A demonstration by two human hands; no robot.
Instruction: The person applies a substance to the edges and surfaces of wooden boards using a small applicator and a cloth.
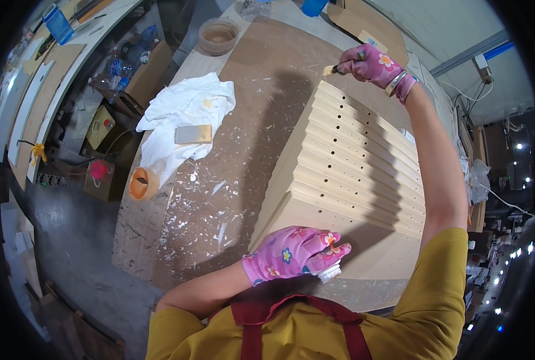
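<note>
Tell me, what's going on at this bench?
A person in pink flowered gloves is working on a stack of drilled wooden boards fanned out on a paint-spattered workbench. The right hand holds a small brush at the far end of the stack. The left hand rests on the near end, with a small white piece at its fingertips. A white rag with a sanding block lies alongside.

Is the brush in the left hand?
No, the right hand holds the brush at the far end of the boards, while the left hand rests on their near end.
</note>
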